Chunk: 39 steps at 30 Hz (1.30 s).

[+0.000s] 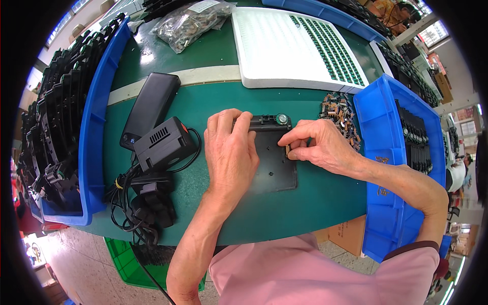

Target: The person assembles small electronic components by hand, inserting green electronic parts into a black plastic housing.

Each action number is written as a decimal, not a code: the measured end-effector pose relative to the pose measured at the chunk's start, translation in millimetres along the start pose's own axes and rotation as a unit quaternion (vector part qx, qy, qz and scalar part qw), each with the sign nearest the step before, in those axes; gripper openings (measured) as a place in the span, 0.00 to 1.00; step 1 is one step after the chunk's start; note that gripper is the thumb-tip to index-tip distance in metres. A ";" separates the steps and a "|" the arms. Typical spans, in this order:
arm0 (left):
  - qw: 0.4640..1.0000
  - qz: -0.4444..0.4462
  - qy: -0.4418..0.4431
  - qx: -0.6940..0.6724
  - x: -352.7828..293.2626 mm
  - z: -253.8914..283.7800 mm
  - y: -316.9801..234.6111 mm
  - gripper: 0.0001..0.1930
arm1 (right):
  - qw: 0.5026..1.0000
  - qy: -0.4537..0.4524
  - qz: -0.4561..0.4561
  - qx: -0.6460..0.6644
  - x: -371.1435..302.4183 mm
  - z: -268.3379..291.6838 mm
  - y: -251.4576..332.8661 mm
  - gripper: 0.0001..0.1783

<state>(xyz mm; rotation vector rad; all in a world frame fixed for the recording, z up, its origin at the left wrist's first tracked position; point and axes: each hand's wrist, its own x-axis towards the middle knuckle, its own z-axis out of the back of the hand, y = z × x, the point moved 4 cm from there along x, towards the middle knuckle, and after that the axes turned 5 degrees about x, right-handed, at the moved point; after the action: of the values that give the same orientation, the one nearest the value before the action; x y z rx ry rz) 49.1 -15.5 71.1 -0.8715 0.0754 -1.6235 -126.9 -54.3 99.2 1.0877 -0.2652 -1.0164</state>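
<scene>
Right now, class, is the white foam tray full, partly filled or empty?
Partly filled: rows of green pieces line the right of the tray; its left shows bare white.

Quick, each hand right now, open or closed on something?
Left hand: closed, holding the black part near its left end.
Right hand: closed, pinching a small copper-coloured piece.

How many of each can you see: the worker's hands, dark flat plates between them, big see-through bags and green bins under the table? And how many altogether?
Worker's hands: 2 (left hand, right hand)
Dark flat plate: 1
Big see-through bag: 1
Green bin: 1
Total: 5
</scene>
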 end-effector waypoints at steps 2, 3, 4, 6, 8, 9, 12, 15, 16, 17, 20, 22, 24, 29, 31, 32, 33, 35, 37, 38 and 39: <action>1.000 0.000 -0.001 0.001 -0.1 0.3 -0.2 0.16 | 1.000 -0.001 -0.023 0.011 0.5 1.1 3.5 0.12; 1.000 -0.002 -0.002 0.002 -0.1 0.4 -0.3 0.16 | 0.999 -0.003 -0.045 0.021 0.3 1.4 3.4 0.11; 1.000 -0.002 -0.002 0.001 -0.1 0.3 -0.2 0.16 | 0.999 -0.003 -0.046 0.021 0.2 1.1 2.3 0.11; 1.000 -0.004 -0.005 0.001 -0.7 -0.1 0.7 0.16 | 1.000 -0.012 -0.018 0.006 1.3 0.3 0.1 0.09; 1.000 -0.002 -0.002 0.003 -0.7 0.7 0.8 0.16 | 1.000 -0.005 -0.014 -0.003 1.5 -0.3 0.9 0.09; 1.000 0.000 0.000 0.004 -0.6 1.0 0.5 0.16 | 1.000 0.001 -0.011 -0.012 1.3 -0.5 1.7 0.09; 1.000 0.000 -0.002 -0.004 -0.4 -0.3 0.0 0.16 | 0.999 0.004 -0.015 -0.039 0.5 -0.5 1.9 0.09; 1.000 0.003 -0.003 -0.007 -0.3 -0.5 -0.1 0.16 | 0.999 0.001 -0.016 -0.041 -1.3 -0.7 6.0 0.09; 1.000 0.004 -0.002 -0.006 -0.3 -0.3 0.0 0.16 | 0.999 0.001 -0.016 -0.039 -0.8 -1.1 5.5 0.09; 1.000 0.005 0.000 -0.007 -0.1 -0.4 -0.2 0.16 | 1.000 -0.001 -0.006 -0.030 -0.7 -0.8 5.9 0.09; 1.000 0.007 0.002 -0.010 0.0 -1.0 0.1 0.17 | 0.999 -0.007 0.009 -0.031 -0.1 -0.1 5.8 0.09; 1.000 0.007 0.001 -0.011 0.0 -1.0 0.1 0.17 | 0.999 -0.012 0.013 -0.041 -0.1 0.6 6.2 0.09; 1.000 0.011 0.001 -0.017 0.3 -0.9 0.7 0.17 | 0.999 0.004 0.013 -0.047 0.3 0.6 7.6 0.09; 1.000 0.015 0.002 -0.024 1.2 1.9 -0.4 0.16 | 0.999 -0.016 0.018 -0.034 3.5 12.2 18.0 0.10; 0.999 0.018 0.000 -0.027 1.0 2.8 0.2 0.14 | 0.998 -0.046 0.029 -0.018 4.4 18.1 22.4 0.09; 1.000 0.017 0.000 -0.026 0.9 2.9 1.1 0.14 | 0.998 -0.047 0.029 -0.017 4.7 18.9 24.1 0.09; 1.000 0.016 0.001 -0.025 0.8 2.8 1.6 0.14 | 0.998 -0.057 0.029 -0.022 5.0 20.1 25.5 0.09; 1.000 0.013 -0.004 -0.028 1.2 2.0 0.9 0.13 | 0.997 -0.070 0.027 -0.027 4.7 21.1 25.4 0.09; 0.999 0.009 -0.010 -0.033 1.9 1.2 0.6 0.12 | 0.986 -0.110 0.091 -0.089 2.6 22.9 28.2 0.11; 0.999 0.007 -0.009 -0.045 2.2 1.1 2.2 0.11 | 0.986 -0.112 0.090 -0.089 2.8 22.8 26.7 0.11; 0.998 0.005 -0.009 -0.057 2.5 1.1 3.1 0.09 | 0.974 -0.126 0.131 -0.137 2.4 23.0 28.7 0.13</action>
<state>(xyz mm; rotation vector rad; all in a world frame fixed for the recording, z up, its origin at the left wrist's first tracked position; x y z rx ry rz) 52.4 -18.0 71.6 -0.9722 0.1613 -1.6135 -124.3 -67.7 133.4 0.6547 -0.4476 -0.9199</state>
